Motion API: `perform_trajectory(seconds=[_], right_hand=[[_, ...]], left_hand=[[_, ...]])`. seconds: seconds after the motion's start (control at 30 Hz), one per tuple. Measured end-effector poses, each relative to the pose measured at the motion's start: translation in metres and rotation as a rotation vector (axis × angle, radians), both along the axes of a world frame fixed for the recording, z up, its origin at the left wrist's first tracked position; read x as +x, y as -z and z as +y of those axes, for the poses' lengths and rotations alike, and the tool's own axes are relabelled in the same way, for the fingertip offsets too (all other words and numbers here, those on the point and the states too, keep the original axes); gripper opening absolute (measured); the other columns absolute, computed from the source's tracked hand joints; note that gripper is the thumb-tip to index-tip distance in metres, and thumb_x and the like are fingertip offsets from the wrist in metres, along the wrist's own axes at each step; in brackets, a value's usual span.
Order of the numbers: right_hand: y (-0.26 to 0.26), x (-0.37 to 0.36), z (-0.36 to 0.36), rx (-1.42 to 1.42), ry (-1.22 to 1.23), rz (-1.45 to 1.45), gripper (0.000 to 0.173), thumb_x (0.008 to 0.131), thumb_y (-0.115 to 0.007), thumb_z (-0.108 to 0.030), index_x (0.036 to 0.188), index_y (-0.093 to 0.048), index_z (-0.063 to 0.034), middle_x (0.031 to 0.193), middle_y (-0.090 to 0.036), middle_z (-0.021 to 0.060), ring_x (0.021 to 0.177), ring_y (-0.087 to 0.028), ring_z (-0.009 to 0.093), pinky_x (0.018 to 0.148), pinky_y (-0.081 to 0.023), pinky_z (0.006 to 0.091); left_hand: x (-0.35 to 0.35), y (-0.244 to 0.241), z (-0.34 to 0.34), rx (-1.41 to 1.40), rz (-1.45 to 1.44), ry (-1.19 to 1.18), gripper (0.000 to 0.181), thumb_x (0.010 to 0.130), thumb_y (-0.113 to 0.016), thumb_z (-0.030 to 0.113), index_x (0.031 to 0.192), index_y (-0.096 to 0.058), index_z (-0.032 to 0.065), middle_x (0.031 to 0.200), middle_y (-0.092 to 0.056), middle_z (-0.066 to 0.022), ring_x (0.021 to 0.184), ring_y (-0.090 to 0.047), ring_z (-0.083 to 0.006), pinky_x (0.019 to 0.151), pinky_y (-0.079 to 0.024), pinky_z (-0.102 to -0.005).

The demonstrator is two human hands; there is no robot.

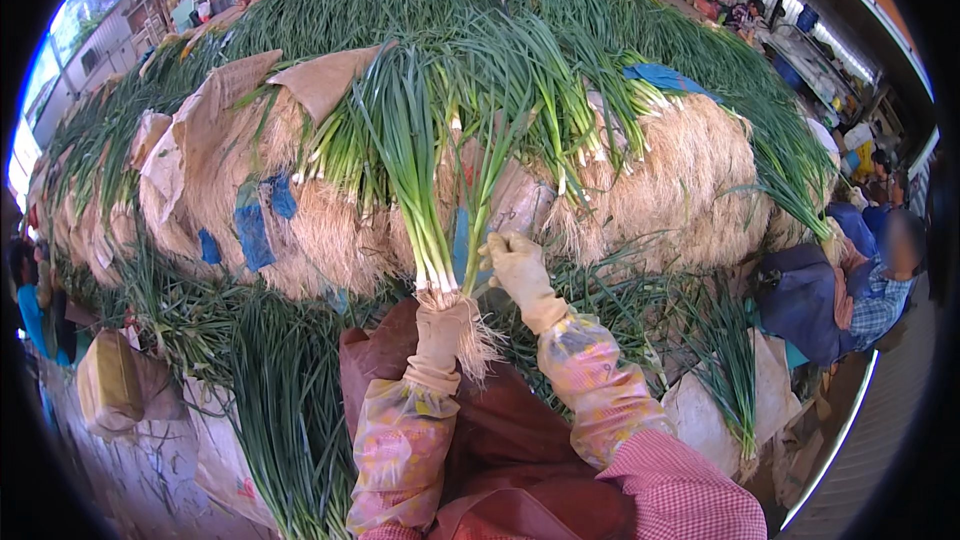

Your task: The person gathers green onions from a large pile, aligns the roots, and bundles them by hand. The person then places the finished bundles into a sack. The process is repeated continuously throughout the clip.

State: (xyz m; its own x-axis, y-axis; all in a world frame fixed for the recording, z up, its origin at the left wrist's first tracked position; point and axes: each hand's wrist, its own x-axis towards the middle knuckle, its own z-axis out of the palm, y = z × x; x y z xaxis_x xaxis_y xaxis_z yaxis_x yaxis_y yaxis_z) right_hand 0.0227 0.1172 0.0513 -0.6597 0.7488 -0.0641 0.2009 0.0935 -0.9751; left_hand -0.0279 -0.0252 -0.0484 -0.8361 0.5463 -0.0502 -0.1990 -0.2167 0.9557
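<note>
My left hand (437, 341), in a pale work glove, grips a bunch of green onions (429, 232) near the white root ends. Stringy roots (478, 345) hang out past the glove on the right. One stalk (475, 236) leans apart from the bunch. Beside that stalk is my right hand (519, 270), also gloved, with its fingers curled. Whether it pinches a leaf cannot be made out. Both forearms wear clear plastic sleeves with a coloured pattern. Below the hands, a dark red apron (517, 442) covers my lap.
A large heap of green onions (450, 7) rises ahead, its matted roots (690, 165) facing me. Burlap (326, 82) lies on it. Loose green onions (292, 405) lie at left, more (724, 367) at right. A yellowish container (109, 382) stands left. A co-worker (877, 285) sits right.
</note>
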Motion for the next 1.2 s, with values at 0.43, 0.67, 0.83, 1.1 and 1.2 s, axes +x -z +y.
perform_trajectory(seconds=[0.43, 0.67, 0.83, 1.1, 1.2], right_hand=[[-0.02, -0.035, 0.012, 1.086, 0.201, -0.425, 0.056, 0.077, -0.067, -0.048, 0.106, -0.055, -0.0014, 0.076, -0.062, 0.0126, 0.065, -0.064, 0.028, 0.056, -0.051, 0.0363], [-0.044, -0.017, -0.017, 0.51, 0.016, 0.19, 0.035, 0.086, -0.058, -0.001, 0.12, -0.055, -0.0085, 0.074, -0.057, 0.0031, 0.058, -0.054, 0.01, 0.05, -0.043, 0.0244], [-0.084, 0.04, -0.018, 0.125, 0.077, 0.666, 0.033, 0.092, -0.051, 0.003, 0.123, -0.051, -0.0073, 0.076, -0.057, 0.0002, 0.058, -0.053, 0.007, 0.051, -0.043, 0.0199], [-0.014, 0.003, 0.042, -0.108, 0.13, 0.06, 0.037, 0.088, -0.062, -0.012, 0.121, -0.054, 0.0011, 0.077, -0.062, 0.0082, 0.056, -0.057, 0.012, 0.048, -0.046, 0.0243], [-0.019, -0.026, 0.042, -0.109, 0.047, -0.204, 0.041, 0.086, -0.065, -0.027, 0.114, -0.058, 0.0013, 0.072, -0.065, 0.0107, 0.06, -0.062, 0.015, 0.052, -0.049, 0.0294]], left_hand=[[0.014, -0.064, 0.009, -0.203, 0.43, -0.009, 0.008, 0.072, -0.064, 0.0, 0.079, -0.06, 0.002, 0.069, -0.058, -0.0009, 0.062, -0.052, -0.0111, 0.057, -0.046, -0.0287], [0.011, -0.058, 0.004, -0.222, 0.315, -0.063, 0.011, 0.072, -0.066, 0.001, 0.082, -0.063, -0.0006, 0.073, -0.063, -0.0019, 0.064, -0.055, -0.0102, 0.057, -0.046, -0.0283], [0.017, -0.068, 0.012, -0.059, 0.078, -0.102, 0.006, 0.077, -0.069, 0.003, 0.08, -0.064, 0.0004, 0.071, -0.062, -0.0022, 0.06, -0.055, -0.0101, 0.053, -0.045, -0.0263], [0.018, -0.085, 0.004, -0.008, -0.285, 0.009, 0.006, 0.08, -0.069, 0.005, 0.082, -0.063, 0.0046, 0.064, -0.057, 0.0013, 0.05, -0.049, -0.0066, 0.044, -0.038, -0.0229], [0.018, -0.076, 0.004, 0.01, -0.205, -0.009, 0.007, 0.08, -0.069, 0.003, 0.084, -0.063, 0.0036, 0.065, -0.057, 0.0016, 0.051, -0.049, -0.0069, 0.044, -0.038, -0.0227]])
